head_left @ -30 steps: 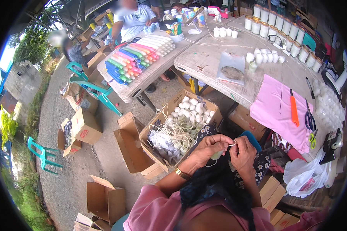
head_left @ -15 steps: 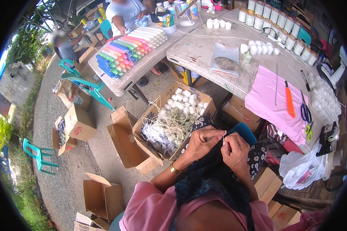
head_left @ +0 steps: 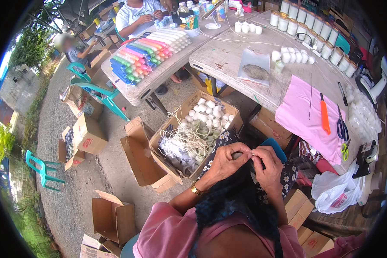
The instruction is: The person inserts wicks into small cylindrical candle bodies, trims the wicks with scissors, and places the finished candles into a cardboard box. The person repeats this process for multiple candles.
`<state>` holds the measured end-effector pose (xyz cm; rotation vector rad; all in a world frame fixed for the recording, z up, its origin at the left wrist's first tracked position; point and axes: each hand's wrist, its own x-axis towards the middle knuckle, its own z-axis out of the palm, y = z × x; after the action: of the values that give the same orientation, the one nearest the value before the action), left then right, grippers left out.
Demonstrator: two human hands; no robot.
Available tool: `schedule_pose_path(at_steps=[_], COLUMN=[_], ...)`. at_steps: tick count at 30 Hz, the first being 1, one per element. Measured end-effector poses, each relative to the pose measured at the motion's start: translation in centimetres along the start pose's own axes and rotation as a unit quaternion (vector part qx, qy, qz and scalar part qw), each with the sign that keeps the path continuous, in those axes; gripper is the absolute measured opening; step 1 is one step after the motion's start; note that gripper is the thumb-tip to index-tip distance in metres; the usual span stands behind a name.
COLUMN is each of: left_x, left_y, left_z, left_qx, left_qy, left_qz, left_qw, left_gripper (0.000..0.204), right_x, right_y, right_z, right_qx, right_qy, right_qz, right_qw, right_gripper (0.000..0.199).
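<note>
Over my lap, my left hand (head_left: 227,163) and my right hand (head_left: 267,168) meet at the fingertips. Both are closed in a pinch on something small and whitish, mostly hidden by the fingers; its kind cannot be made out. Just beyond my left hand stands an open cardboard box (head_left: 175,167). Inside it are short white candles (head_left: 205,112), a tangle of pale wick string (head_left: 185,142) and crumpled white material. To the right, a pink cloth (head_left: 294,109) on the table bears an orange-handled tool (head_left: 324,114), a thin metal rod (head_left: 311,96) and dark-handled scissors (head_left: 342,129).
Colourful candles in bundles (head_left: 144,60) cover the left table, where a person (head_left: 139,19) sits working. White-filled jars (head_left: 314,32) line the back right. White candles (head_left: 294,56) stand near a clear bag (head_left: 253,69). Empty cartons (head_left: 114,217) and a green chair (head_left: 43,170) are on the ground.
My fingertips have drawn together, and my right hand has turned slightly with its fingers more raised. The whitish bit is now less visible. Across the table, the person's hands have come up together.
</note>
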<state>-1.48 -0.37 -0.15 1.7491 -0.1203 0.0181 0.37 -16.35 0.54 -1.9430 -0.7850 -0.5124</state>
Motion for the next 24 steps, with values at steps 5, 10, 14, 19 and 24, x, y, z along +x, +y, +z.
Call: schedule_pose_path(at_steps=[5, 10, 14, 19, 24], left_x=[-0.3, -0.3, -0.1, -0.2, 0.0], left_y=[0.8, -0.5, -0.9, -1.3, -2.2], left_z=[0.3, 1.3, 1.3, 1.0, 1.7], left_qx=[0.102, 0.248, 0.275, -0.21, -0.288], left_qy=[0.019, 0.147, 0.136, -0.001, 0.006], left_qz=[-0.007, 0.219, 0.249, -0.068, -0.066], left_qw=[0.995, 0.932, 0.918, 0.975, 0.955], left_gripper=[0.009, 0.012, 0.009, 0.011, 0.011], right_x=[-0.5, -0.1, -0.5, -0.7, -0.9], right_y=[0.9, 0.6, 0.8, 0.9, 0.9], right_z=[0.4, 0.2, 0.3, 0.5, 0.7], right_qx=[-0.042, -0.137, -0.15, -0.114, -0.127], right_qy=[-0.006, -0.016, -0.009, 0.061, 0.081], right_qz=[0.019, -0.012, -0.011, -0.045, -0.07], right_qw=[0.999, 0.99, 0.989, 0.991, 0.986], right_gripper=[0.019, 0.016, 0.017, 0.016, 0.017])
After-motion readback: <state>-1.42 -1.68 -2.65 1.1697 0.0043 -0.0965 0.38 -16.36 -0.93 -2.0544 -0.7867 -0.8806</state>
